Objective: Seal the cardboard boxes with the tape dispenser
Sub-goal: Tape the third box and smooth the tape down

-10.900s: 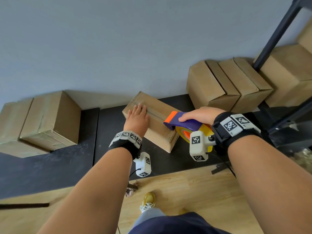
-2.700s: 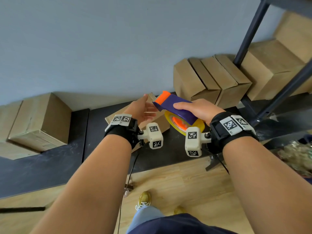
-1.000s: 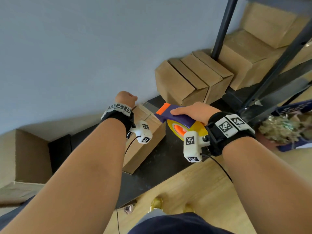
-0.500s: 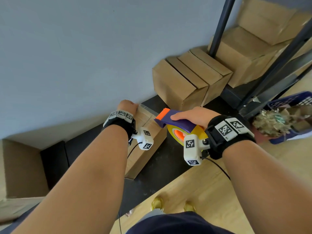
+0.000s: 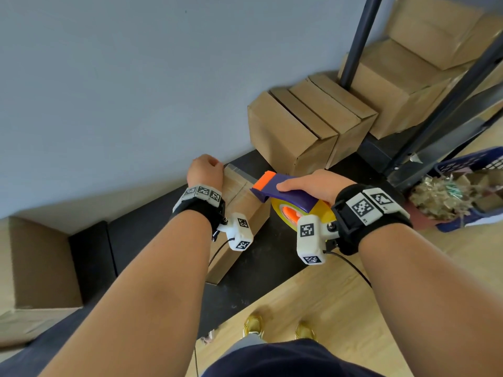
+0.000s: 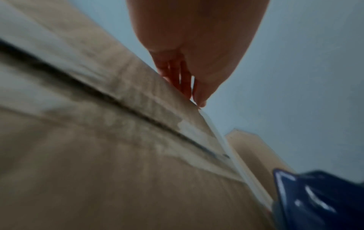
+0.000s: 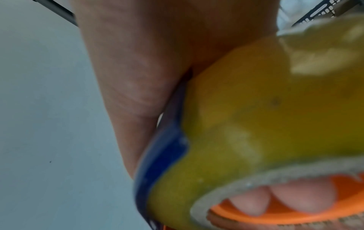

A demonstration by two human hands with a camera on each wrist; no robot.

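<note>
A long cardboard box (image 5: pixel 239 205) lies on the black mat (image 5: pixel 245 289), one end toward the wall, with clear tape along its top seam (image 6: pixel 197 137). My left hand (image 5: pixel 205 170) is bent over the box's far end, and its fingers (image 6: pixel 185 84) lie straight down the far face. My right hand (image 5: pixel 313 186) grips the purple and orange tape dispenser (image 5: pixel 283 191) just right of the box top. Its yellow tape roll (image 7: pixel 256 109) fills the right wrist view, with fingertips (image 7: pixel 295 197) inside the orange core. The dispenser's blue body (image 6: pixel 315 199) shows beside the box (image 6: pixel 98 155).
Two boxes with unsealed flaps (image 5: pixel 299 126) stand against the wall behind the dispenser. A dark shelf post (image 5: pixel 356 39) and stacked boxes (image 5: pixel 394 85) are at the right. A blue basket of shredded paper (image 5: pixel 462 186) sits on the wood floor. Another box (image 5: pixel 35 268) stands left.
About 2.7 s ago my left hand was open in the air beside the dispenser; it now reaches over the box's far end. Over the last second both hands have barely moved.
</note>
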